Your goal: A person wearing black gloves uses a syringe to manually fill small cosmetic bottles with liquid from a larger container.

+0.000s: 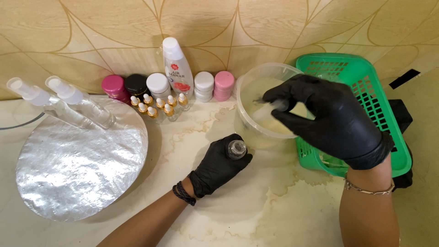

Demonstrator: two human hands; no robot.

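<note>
Both my hands wear black gloves. My left hand [218, 165] grips a small clear open-necked bottle [237, 148] standing on the stained pale tabletop. My right hand [327, 120] hovers over a clear round plastic tub [256, 77] holding pale liquid; its fingertips pinch a small clear item [279, 105], blurred, just above the liquid. The tub sits right of the small bottle, against a green basket.
A green plastic basket [375, 96] lies at right. A round silver foil board [77, 160] at left carries two clear spray bottles [68, 103]. Along the wall stand coloured jars [157, 84], a tall white-capped bottle [176, 64] and several small dropper vials [157, 106].
</note>
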